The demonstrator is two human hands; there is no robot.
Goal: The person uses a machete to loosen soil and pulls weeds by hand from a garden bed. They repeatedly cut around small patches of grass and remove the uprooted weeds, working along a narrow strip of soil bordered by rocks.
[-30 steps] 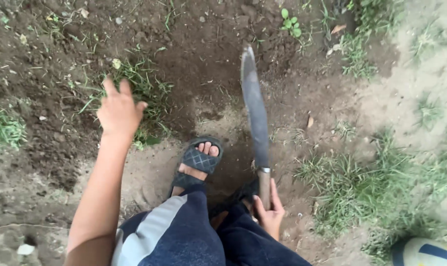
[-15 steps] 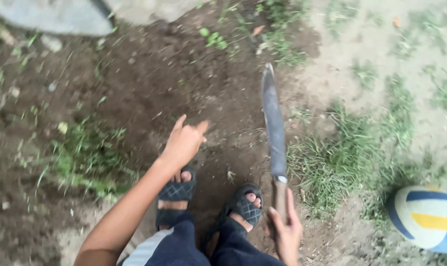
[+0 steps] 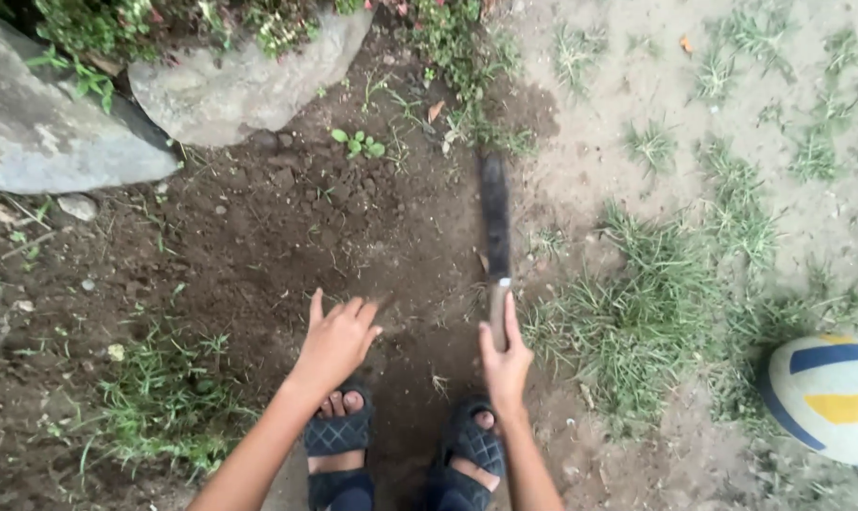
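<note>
I see dark, loosened soil (image 3: pixel 287 237) filling the centre and left of the view, with paler packed ground (image 3: pixel 656 95) running up the right side. Two grey boulders (image 3: pixel 60 123) lie at the top left, the nearer one touching the edge of the dark soil, with leafy plants (image 3: pixel 164 19) growing above them. A broad grass clump (image 3: pixel 637 322) sits right of centre, and a smaller grass patch (image 3: pixel 164 397) lies at the lower left. A white, blue and yellow ball (image 3: pixel 826 397) rests at the right edge, partly cut off by the frame, well apart from both hands.

I see two feet in dark woven sandals (image 3: pixel 339 431) at the bottom centre, standing on the soil, toes pointing up the frame.

The long knife (image 3: pixel 493 222) lies between the dark soil and the grass clump, its dark blade pointing away from the body; the blade is blurred, and I cannot tell whether its tip touches the ground. My right hand (image 3: pixel 505 364) is wrapped closed around the knife's wooden handle, just above the right sandal.

My left hand (image 3: pixel 339 341) holds nothing; its fingers are loosely spread and point forward above the soil, just beside the knife handle and over the left sandal.

A small green seedling (image 3: pixel 358 144) stands near the boulders.
</note>
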